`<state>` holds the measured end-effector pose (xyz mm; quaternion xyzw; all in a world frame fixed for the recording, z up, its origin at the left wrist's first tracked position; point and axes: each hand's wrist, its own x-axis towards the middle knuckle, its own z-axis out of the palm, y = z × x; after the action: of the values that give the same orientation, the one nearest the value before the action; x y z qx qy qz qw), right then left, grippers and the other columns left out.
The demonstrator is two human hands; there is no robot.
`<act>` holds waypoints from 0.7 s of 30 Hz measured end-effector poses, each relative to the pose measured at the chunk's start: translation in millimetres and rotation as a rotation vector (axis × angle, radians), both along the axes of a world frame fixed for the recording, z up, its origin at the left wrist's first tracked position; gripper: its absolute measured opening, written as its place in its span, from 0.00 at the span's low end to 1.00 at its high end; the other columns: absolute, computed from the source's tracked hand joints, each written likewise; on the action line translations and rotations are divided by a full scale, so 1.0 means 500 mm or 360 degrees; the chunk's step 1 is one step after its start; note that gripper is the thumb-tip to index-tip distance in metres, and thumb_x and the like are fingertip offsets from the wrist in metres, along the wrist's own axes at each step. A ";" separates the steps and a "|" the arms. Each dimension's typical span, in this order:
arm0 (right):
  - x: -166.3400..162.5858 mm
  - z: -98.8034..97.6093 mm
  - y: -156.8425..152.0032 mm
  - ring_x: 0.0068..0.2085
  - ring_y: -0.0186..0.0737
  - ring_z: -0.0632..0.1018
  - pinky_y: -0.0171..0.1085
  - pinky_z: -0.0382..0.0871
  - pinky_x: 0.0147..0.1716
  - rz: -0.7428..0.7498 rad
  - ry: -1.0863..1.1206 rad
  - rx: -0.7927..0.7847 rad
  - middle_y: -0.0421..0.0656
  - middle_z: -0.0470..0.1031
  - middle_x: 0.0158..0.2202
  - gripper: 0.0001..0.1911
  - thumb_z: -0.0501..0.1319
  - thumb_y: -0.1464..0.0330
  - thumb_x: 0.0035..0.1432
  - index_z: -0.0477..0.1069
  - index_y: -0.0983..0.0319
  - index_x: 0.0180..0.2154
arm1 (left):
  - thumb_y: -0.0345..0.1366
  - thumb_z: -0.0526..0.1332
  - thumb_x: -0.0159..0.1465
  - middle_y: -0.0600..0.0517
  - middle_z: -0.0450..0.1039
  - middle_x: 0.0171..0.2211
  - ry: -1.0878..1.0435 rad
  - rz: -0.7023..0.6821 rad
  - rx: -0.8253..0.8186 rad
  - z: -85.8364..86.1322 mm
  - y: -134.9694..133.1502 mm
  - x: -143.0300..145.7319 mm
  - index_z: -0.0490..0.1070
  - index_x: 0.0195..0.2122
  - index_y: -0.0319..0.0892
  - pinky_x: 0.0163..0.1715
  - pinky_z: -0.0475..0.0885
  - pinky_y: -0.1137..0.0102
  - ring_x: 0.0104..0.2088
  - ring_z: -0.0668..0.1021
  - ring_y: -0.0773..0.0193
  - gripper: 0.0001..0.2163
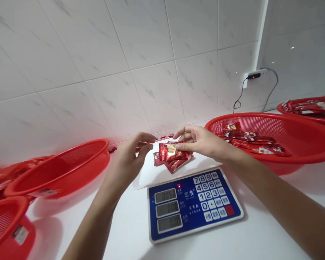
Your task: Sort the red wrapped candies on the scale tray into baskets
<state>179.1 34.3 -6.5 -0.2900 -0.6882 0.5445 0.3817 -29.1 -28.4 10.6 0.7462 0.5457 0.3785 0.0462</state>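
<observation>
A small heap of shiny red packets (174, 164) lies on the white pan (151, 177) of a digital scale. At the heap's right side, my right hand (202, 142) has its thumb over the top red-and-gold packet (168, 151), with the fingers curled behind it. My left hand (130, 153) hovers at the left of the heap, thumb and fingers apart and nothing between them. In front of the pan sits the scale's blue panel (191, 220), with number keys and three grey displays; the top one shows digits too faint to read surely.
A red basket (311, 151) holding red packets (254, 142) stands at the right, with another filled red basket (287, 108) behind it. More red baskets (70, 173) line the left. Behind is a tiled wall (151, 90) with a plugged-in socket (256, 76) and cables.
</observation>
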 end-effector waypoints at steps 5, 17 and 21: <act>-0.006 -0.004 -0.009 0.29 0.32 0.76 0.29 0.70 0.24 0.0006 -0.0020 0.0241 0.40 0.75 0.32 0.12 0.67 0.73 0.55 0.66 0.62 0.40 | 0.49 0.59 0.64 0.49 0.76 0.25 -0.0095 -0.0206 -0.0320 -0.008 0.003 0.017 0.73 0.28 0.41 0.29 0.72 0.67 0.30 0.78 0.57 0.16; -0.009 -0.005 -0.010 0.32 0.34 0.77 0.32 0.70 0.29 -0.0056 -0.0098 0.0332 0.41 0.76 0.32 0.11 0.66 0.72 0.56 0.65 0.61 0.39 | 0.43 0.59 0.64 0.53 0.72 0.21 0.0042 0.0001 -0.0167 -0.009 0.000 0.027 0.71 0.24 0.41 0.23 0.63 0.71 0.23 0.72 0.64 0.14; 0.007 0.004 0.000 0.32 0.35 0.78 0.37 0.74 0.33 -0.0292 -0.0207 0.0357 0.46 0.77 0.42 0.12 0.65 0.67 0.59 0.66 0.62 0.42 | 0.45 0.60 0.64 0.52 0.74 0.23 -0.0177 -0.0002 -0.0187 -0.013 0.012 0.014 0.74 0.27 0.41 0.26 0.66 0.71 0.27 0.75 0.62 0.14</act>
<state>182.5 34.3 -4.5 -0.3418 -0.7386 0.4073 0.4145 -22.2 -22.4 4.1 0.7204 0.5631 0.3867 0.1202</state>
